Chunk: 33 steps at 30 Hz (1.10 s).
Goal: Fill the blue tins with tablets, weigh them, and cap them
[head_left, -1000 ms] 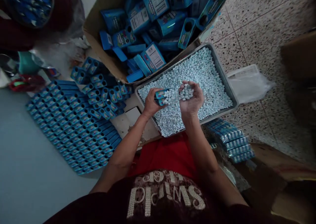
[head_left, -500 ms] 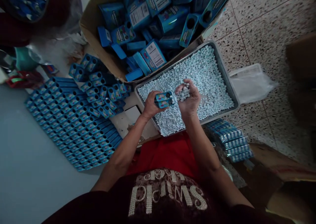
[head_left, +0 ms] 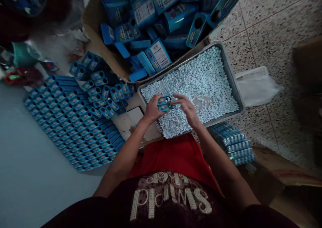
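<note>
Two small blue candy boxes (head_left: 163, 104) are gripped side by side in my left hand (head_left: 152, 109), over the left part of a metal tray (head_left: 227, 62). Pale candies show at the round holes in their tops. My right hand (head_left: 187, 109) is just right of the boxes, fingers stretched toward the holes, with its fingertips at their right ends. No handful of candy shows in it. Small round white-blue candies (head_left: 201, 73) fill most of the tray, and a patch of tray bottom shows near my right hand.
A cardboard box (head_left: 97, 37) of blue candy boxes stands behind the tray. Rows of blue boxes (head_left: 75, 120) stand at left, with a looser group (head_left: 100, 94) beside them. A clear plastic bag (head_left: 259, 87) lies right of the tray; wrapped packs (head_left: 236, 144) are stacked below it.
My right hand has let go of its handful of candies and moved left, fingers now stretched to the box openings. Candies now show at the holes. My left hand keeps its hold.
</note>
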Available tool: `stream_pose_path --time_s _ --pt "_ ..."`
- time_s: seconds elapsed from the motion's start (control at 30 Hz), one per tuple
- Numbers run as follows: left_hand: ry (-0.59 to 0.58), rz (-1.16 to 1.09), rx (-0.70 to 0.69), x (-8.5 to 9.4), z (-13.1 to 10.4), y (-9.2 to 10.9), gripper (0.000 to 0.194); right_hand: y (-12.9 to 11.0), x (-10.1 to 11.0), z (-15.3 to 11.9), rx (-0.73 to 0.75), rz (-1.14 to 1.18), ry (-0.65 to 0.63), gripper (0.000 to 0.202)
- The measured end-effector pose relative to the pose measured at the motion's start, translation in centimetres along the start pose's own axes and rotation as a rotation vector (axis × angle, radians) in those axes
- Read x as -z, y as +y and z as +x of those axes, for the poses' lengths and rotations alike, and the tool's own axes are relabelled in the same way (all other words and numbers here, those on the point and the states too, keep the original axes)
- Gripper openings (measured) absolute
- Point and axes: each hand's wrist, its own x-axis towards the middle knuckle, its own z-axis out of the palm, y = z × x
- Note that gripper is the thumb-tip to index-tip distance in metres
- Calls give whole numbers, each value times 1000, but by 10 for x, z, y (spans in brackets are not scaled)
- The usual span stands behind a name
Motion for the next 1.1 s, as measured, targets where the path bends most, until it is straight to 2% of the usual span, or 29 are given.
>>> stream_pose_path --time_s 0.1,0.17,0.23,0.3,0.43,0.53,0.6,0.67,0.77,0.87,0.97,1.03,1.1 --pt "136 -67 45 7 -8 6 73 12 54 31 72 -467 131 58" --pt "223 -116 71 6 -12 5 75 23 75 60 100 -783 171 80" --pt "227 -145 86 3 -16 1 80 35 74 84 113 -966 148 91" --pt "222 -151 128 -2 -20 -4 84 47 55 96 117 -988 124 85" --pt "227 -154 169 -6 -26 -8 83 64 5 90 46 -790 88 49" --pt "174 -113 129 -1 -29 -5 76 61 -11 79 -165 -491 117 29" --pt "146 -31 106 5 -29 -3 72 49 -13 71 -336 -144 141 24" --pt "138 49 66 11 -28 -3 69 28 -17 61 -423 228 95 25" --pt "114 153 44 15 -23 -2 65 -6 -36 42 -339 568 0 29" --pt "1 275 75 14 -15 8 61 -22 -66 29 -193 631 40 32" --pt "-135 361 27 16 -7 25 59 -9 -80 31 -220 665 233 44" --pt "-120 388 31 20 -6 31 56 9 -70 35 -330 665 318 51" --pt "-40 356 78 24 -9 28 56 25 -48 36 -414 535 306 53"
